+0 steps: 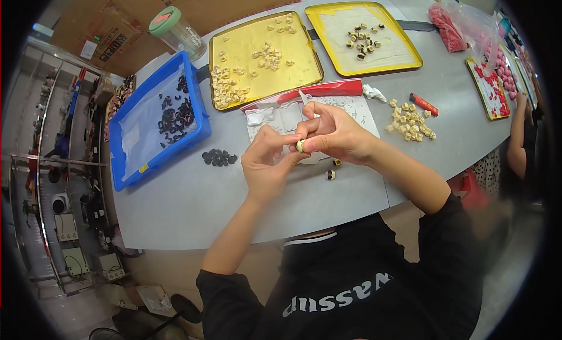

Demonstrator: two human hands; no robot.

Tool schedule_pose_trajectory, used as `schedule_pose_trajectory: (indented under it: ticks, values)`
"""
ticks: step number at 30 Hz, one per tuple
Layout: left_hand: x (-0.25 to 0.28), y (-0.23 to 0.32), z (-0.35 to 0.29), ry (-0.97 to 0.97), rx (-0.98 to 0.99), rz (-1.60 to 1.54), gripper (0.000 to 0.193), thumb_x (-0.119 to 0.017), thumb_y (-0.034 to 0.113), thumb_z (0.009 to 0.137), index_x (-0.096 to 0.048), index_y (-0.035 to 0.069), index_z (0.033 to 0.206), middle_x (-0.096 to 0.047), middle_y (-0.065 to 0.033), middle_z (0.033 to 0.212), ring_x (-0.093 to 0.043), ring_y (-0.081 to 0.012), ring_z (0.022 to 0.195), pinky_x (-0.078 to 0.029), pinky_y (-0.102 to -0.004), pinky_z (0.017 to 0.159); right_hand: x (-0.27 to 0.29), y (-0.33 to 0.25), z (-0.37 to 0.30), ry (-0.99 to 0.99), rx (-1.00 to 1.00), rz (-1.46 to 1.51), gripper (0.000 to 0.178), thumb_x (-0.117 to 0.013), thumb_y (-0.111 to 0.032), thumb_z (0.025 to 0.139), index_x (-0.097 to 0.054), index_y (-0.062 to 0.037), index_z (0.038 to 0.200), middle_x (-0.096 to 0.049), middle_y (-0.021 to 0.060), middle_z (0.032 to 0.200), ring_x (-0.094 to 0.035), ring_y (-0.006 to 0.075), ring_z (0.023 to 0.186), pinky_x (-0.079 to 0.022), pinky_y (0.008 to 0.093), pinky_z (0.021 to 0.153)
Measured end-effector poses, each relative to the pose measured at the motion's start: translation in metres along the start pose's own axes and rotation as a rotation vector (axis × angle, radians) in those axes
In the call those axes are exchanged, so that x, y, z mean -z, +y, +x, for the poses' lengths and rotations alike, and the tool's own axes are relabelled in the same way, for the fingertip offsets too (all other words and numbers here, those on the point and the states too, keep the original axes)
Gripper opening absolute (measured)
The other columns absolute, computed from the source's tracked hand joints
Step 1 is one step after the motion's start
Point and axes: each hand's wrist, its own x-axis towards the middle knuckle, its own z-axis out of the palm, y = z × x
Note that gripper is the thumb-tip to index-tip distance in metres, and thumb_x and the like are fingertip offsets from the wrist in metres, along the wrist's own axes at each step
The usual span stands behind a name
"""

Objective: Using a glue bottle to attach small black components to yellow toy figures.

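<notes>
Both of my hands meet over the grey table [175,217]. My left hand [266,164] and my right hand [339,135] pinch a small cream-coloured piece [301,145] between thumbs and fingers; the fingertips partly cover it. Just below my right hand lie two small cream-and-black pieces [330,175]. To the left of my hands sits a little pile of black curved pieces [219,158]. Loose cream pieces [410,122] form a heap on the right, beside a red tube [424,104]. A white sheet with a red edge [357,108] lies under and behind my hands.
A blue tray [167,159] on the left holds black pieces. Behind are a gold tray [246,41] of cream pieces and a yellow-rimmed tray [374,70] of cream-and-black ones. A green-lidded jar [178,35] stands at back left. Another person's arm [517,135] reaches in far right.
</notes>
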Motion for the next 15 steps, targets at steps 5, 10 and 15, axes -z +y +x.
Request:
schedule_pose_trajectory:
  ticks: [5,10,15]
  values:
    - [-0.004,0.010,-0.003,-0.003,-0.206,0.165,0.032,-0.079,0.000,0.061,-0.067,0.009,0.090,-0.051,0.0021,0.070,-0.041,-0.0107,0.062,-0.032,-0.0222,0.053,0.000,-0.016,-0.003,-0.147,-0.053,-0.049,0.046,-0.069,0.006,0.072,-0.031,-0.0103,0.093,-0.059,0.0125,0.086,-0.062,0.0202,0.087,-0.047,0.0279,0.070]
    - [-0.008,0.020,-0.006,-0.051,-0.367,0.279,0.033,-0.080,0.000,0.058,-0.065,0.011,0.087,-0.051,0.0002,0.068,-0.042,-0.0122,0.059,-0.033,-0.0226,0.048,0.000,-0.021,-0.006,-0.275,-0.083,-0.095,0.046,-0.068,0.009,0.073,-0.031,-0.0102,0.091,-0.061,0.0123,0.086,-0.061,0.0181,0.084,-0.049,0.0282,0.071]
    - [-0.014,0.022,-0.011,-0.150,-0.462,0.318,0.041,-0.081,0.002,0.054,-0.064,0.013,0.089,-0.047,0.0004,0.068,-0.043,-0.0136,0.060,-0.035,-0.0242,0.050,0.002,-0.023,-0.010,-0.395,-0.163,-0.155,0.055,-0.074,0.010,0.066,-0.027,-0.0105,0.085,-0.060,0.0145,0.083,-0.059,0.0168,0.081,-0.047,0.0275,0.071]
